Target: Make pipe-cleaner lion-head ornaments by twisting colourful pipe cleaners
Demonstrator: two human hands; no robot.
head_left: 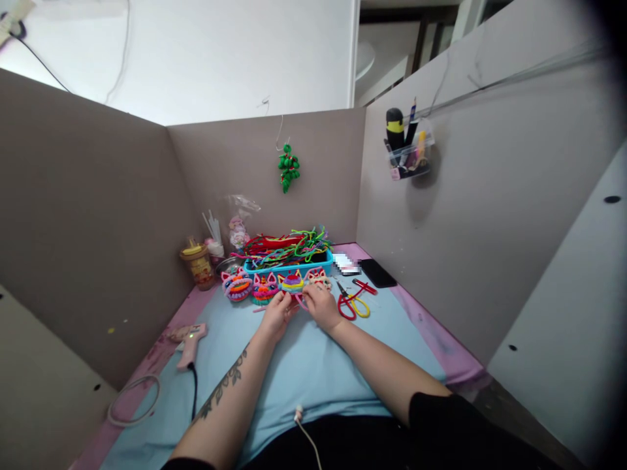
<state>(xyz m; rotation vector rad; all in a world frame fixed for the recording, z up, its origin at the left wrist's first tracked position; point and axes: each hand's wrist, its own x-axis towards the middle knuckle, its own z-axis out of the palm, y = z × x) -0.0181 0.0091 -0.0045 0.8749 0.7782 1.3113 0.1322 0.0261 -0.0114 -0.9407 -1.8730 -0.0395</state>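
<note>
In front of the blue box, my left hand (279,316) is closed on a pipe-cleaner figure (292,283) with purple, yellow and blue bands and small pointed ears. My right hand (321,305) pinches a pink pipe cleaner (301,301) at the figure's right side; the fingertips partly hide where it joins. Two similar figures stand to the left, one pink with an orange band (237,286) and one pink-and-teal (264,290). Behind my right hand a pale pink figure (318,277) is partly covered.
A blue box (274,269) heaped with coloured pipe cleaners (289,247) stands at the back. Scissors (349,301) and a black phone (377,273) lie right. A pink glue gun (192,346) with a cord lies left, near a drink cup (198,266). Partition walls enclose the table.
</note>
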